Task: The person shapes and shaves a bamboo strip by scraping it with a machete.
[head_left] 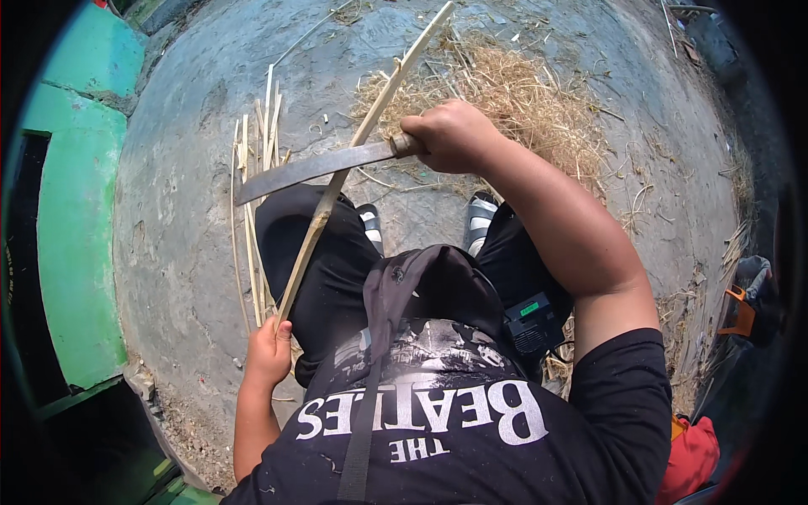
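My right hand is closed round the wooden handle of a machete. Its long, slightly curved blade points left and lies across a long pale strip, apparently split bamboo. Near my left thigh, my left hand grips the lower end of that strip. From there the strip slants up and away to the right, its far end beyond the blade. Whether the edge bites into the strip I cannot tell. Several thinner pale strips lie on the ground beside my left leg.
A heap of curly shavings covers the ground ahead to the right. A green wall stands at the left. At the right are an orange object and a red cloth-like item. A dark box-like device hangs at my waist.
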